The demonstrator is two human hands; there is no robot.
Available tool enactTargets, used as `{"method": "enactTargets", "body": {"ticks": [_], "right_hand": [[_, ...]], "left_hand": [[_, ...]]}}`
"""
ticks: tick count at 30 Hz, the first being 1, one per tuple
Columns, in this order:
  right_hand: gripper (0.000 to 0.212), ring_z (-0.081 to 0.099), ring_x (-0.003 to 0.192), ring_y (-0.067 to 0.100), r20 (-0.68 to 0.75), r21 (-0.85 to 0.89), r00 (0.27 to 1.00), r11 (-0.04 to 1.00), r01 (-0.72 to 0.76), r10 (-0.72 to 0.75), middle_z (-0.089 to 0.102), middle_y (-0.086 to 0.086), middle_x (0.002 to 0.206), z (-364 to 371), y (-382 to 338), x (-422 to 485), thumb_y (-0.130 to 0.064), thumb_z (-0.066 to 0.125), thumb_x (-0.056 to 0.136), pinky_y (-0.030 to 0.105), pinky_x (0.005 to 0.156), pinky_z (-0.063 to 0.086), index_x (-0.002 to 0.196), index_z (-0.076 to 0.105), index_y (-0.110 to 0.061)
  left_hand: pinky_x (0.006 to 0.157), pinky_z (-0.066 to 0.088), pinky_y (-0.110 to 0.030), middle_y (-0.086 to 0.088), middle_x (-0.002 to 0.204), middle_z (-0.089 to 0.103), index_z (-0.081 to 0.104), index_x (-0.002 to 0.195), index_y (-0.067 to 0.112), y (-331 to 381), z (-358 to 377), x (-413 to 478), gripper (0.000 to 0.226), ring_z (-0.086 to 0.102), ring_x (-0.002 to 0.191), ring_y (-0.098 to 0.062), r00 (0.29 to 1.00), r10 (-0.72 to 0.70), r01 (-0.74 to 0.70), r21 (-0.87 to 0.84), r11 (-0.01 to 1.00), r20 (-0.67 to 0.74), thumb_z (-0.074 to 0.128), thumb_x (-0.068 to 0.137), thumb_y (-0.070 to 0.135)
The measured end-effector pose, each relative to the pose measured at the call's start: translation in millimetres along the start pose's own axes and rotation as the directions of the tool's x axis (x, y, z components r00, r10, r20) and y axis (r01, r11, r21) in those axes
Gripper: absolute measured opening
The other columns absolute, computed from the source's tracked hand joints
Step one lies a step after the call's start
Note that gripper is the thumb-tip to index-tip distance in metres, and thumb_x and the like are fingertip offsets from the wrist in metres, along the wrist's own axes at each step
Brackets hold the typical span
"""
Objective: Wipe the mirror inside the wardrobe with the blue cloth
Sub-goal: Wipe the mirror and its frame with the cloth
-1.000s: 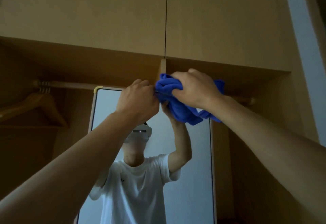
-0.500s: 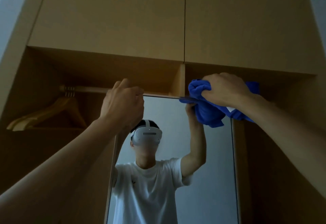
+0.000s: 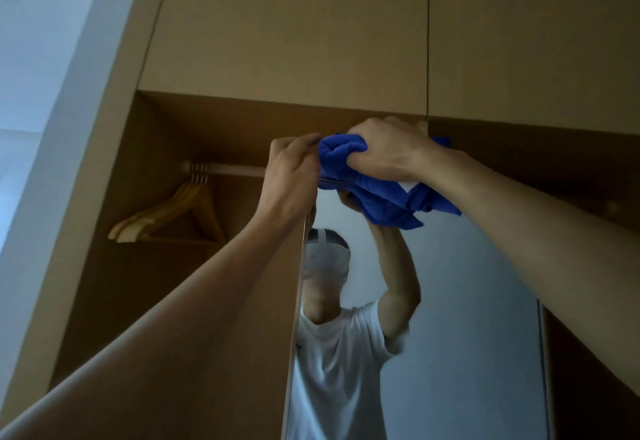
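A tall mirror point(image 3: 467, 318) stands inside the open wardrobe, its left edge turned towards me. My right hand point(image 3: 384, 152) is shut on a bunched blue cloth point(image 3: 377, 197) and presses it against the mirror's top edge. My left hand point(image 3: 291, 176) grips the mirror's top left corner, fingers curled over the edge, touching the cloth. The mirror reflects a person in a white T-shirt with one arm raised.
A wooden clothes rail point(image 3: 228, 169) runs across the left compartment with several wooden hangers point(image 3: 173, 217) on it. Closed upper cabinet doors point(image 3: 294, 23) sit above. A pale wall point(image 3: 41, 58) lies at the left. A dark wardrobe side panel point(image 3: 588, 387) borders the mirror at the right.
My right hand has slid the cloth leftwards along the mirror's top edge until it meets my left hand. The mirror has swung more edge-on and the view has shifted.
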State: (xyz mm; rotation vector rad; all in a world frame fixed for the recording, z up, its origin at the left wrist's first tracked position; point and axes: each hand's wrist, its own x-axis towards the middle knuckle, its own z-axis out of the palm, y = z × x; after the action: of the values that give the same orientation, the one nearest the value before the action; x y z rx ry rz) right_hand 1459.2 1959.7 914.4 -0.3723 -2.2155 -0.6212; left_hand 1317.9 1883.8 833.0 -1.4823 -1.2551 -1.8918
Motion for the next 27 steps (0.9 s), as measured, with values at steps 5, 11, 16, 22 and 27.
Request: {"method": "enactTargets", "body": {"ticks": [5, 11, 16, 22, 27], "right_hand": [[0.021, 0.061, 0.065, 0.027, 0.042, -0.014, 0.997, 0.998, 0.060, -0.060, 0.063, 0.005, 0.069, 1, -25, 17, -0.036, 0.050, 0.087, 0.037, 0.056, 0.043, 0.077, 0.058, -0.020], [0.011, 0.052, 0.071, 0.007, -0.057, 0.026, 0.987, 0.988, 0.153, -0.152, 0.060, -0.008, 0.073, 14, -42, 5, -0.034, 0.050, 0.090, 0.041, 0.064, 0.050, 0.081, 0.055, -0.029], [0.007, 0.058, 0.065, 0.014, -0.177, 0.193, 0.976, 0.968, 0.162, -0.128, 0.062, -0.005, 0.071, 18, -50, -27, -0.026, 0.052, 0.089, 0.033, 0.057, 0.045, 0.090, 0.058, -0.024], [0.006, 0.052, 0.061, 0.011, -0.177, 0.532, 0.975, 0.846, -0.023, 0.138, 0.056, 0.001, 0.068, 17, -49, -67, -0.014, 0.054, 0.088, 0.025, 0.056, 0.041, 0.083, 0.055, -0.016], [0.004, 0.064, 0.077, 0.029, -0.081, 0.764, 0.941, 0.627, -0.153, 0.329, 0.063, 0.015, 0.081, 37, -44, -130, -0.014, 0.057, 0.089, 0.038, 0.066, 0.051, 0.088, 0.058, -0.010]], "left_hand": [[0.105, 0.050, -0.045, -0.011, 0.146, 0.046, 0.050, 0.143, 0.023, 2, -19, 2, 0.040, 0.050, 0.129, -0.022, 0.993, -0.115, 0.118, -0.204, 0.972, 0.027, 0.031, 0.110, 0.036], [0.099, 0.054, -0.045, -0.008, 0.116, 0.067, 0.060, 0.106, 0.031, 5, -33, -10, 0.041, 0.065, 0.110, -0.022, 0.988, -0.139, 0.153, -0.285, 0.946, 0.070, 0.024, 0.108, 0.052], [0.106, 0.049, -0.049, -0.005, 0.120, 0.070, 0.068, 0.113, 0.031, 7, -44, -23, 0.045, 0.065, 0.115, -0.020, 0.988, -0.116, 0.140, -0.293, 0.946, 0.098, 0.030, 0.105, 0.053], [0.099, 0.056, -0.039, 0.006, 0.127, 0.064, 0.053, 0.139, 0.031, 10, -43, -44, 0.036, 0.065, 0.114, -0.009, 0.976, -0.128, 0.182, -0.338, 0.924, 0.177, 0.049, 0.105, 0.041], [0.090, 0.060, -0.029, 0.009, 0.125, 0.063, 0.038, 0.149, 0.042, 7, -33, -89, 0.056, 0.068, 0.110, -0.008, 0.945, -0.063, 0.161, -0.290, 0.943, 0.322, 0.062, 0.100, 0.029]]}}
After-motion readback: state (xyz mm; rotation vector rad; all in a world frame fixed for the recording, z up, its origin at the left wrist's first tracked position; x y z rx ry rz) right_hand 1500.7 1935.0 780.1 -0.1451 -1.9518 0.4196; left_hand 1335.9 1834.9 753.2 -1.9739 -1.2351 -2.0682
